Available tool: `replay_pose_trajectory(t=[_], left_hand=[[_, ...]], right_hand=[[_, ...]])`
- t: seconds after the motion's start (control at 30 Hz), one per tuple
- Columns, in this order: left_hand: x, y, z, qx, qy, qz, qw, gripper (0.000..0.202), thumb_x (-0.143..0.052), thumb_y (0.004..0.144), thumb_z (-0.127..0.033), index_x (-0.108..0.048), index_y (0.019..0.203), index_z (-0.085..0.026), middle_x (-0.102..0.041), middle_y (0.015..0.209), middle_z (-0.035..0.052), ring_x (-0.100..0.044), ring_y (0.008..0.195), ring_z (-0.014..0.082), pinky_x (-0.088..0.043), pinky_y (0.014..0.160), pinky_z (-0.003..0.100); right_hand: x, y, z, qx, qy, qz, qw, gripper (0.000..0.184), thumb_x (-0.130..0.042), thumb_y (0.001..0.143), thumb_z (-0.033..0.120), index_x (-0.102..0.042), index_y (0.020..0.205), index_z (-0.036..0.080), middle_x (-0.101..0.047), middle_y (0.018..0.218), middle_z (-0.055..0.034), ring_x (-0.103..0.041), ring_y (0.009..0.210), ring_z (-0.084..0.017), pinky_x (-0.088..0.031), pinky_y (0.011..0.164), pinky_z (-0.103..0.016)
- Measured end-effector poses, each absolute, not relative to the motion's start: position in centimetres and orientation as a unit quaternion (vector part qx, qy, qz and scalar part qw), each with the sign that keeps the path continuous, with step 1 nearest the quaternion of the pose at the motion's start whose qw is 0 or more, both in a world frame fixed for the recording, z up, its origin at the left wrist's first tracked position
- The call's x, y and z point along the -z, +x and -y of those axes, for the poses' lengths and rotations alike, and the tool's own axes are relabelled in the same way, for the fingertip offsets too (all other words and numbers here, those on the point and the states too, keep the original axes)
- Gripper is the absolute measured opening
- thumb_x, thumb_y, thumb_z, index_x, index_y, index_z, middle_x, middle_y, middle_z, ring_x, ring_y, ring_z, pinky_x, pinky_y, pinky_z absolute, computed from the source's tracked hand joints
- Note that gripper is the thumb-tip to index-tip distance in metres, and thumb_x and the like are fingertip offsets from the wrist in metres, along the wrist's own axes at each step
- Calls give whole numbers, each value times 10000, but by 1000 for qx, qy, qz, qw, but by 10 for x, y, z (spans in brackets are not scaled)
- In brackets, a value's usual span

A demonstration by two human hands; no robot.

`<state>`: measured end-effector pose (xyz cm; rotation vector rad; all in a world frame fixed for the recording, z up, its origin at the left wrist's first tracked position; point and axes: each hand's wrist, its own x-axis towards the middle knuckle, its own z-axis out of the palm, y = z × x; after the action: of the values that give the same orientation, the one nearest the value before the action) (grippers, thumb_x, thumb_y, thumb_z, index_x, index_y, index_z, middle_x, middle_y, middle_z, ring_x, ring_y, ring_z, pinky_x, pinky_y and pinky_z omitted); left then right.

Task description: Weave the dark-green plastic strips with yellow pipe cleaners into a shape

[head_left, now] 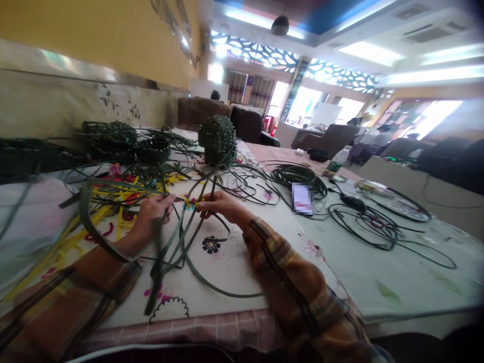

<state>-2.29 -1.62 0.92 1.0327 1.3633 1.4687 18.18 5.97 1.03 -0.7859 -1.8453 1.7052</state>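
Between my hands is a small woven piece (191, 202) of green and yellow strips, held just above the table. Long dark green strips (184, 237) fan out from it, some curling down onto the tablecloth. My left hand (153, 214) pinches a green strip at the piece's left side, thumb and forefinger together. On the other side my right hand (221, 205) is closed on the woven piece, its fingertips at the crossing strips. A wide strip loops around my left wrist. The exact weave under my fingertips is too small to make out.
A round woven green form (217, 138) stands behind my hands. Yellow strips (124, 214) lie at the left, with woven green baskets (109, 138) at the back left. Coiled green strips (298, 176), a bottle (339, 159) and loose black coils (363, 227) are on the right.
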Motion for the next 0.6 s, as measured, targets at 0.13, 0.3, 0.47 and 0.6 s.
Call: replay_pose_trajectory(t=[0.13, 0.3, 0.47, 0.6], left_hand=[[-6, -18, 17, -584, 415, -533, 450, 333, -743, 714, -413, -524, 668, -166, -420, 477, -62, -305, 370, 53, -202, 363, 200], [-8, -17, 19, -528, 468, -572, 418, 378, -664, 799, -428, -509, 585, -157, -429, 452, -48, -346, 373, 59, -256, 392, 207], [-9, -16, 19, -522, 473, -566, 428, 311, -653, 813, -458, -644, 828, -147, -418, 466, -74, -308, 365, 72, -216, 376, 206], [-1, -21, 15, -515, 490, -561, 424, 325, -627, 846, -482, -611, 828, -158, -422, 495, -72, -322, 377, 78, -247, 376, 201]], right_hand=[[-5, 177, -58, -624, -325, 655, 274, 307, -811, 704, 373, -664, 708, 103, -647, 604, -17, -572, 481, -91, -492, 468, -202], [-6, 179, -57, -635, -307, 648, 287, 318, -835, 648, 354, -635, 641, 107, -615, 533, -2, -554, 455, -95, -509, 438, -210], [-9, 181, -57, -631, -310, 645, 298, 298, -819, 661, 324, -613, 619, 112, -610, 521, 2, -564, 457, -90, -503, 434, -190], [-9, 184, -61, -632, -298, 643, 314, 270, -798, 659, 307, -628, 624, 101, -616, 519, -2, -572, 438, -94, -500, 433, -193]])
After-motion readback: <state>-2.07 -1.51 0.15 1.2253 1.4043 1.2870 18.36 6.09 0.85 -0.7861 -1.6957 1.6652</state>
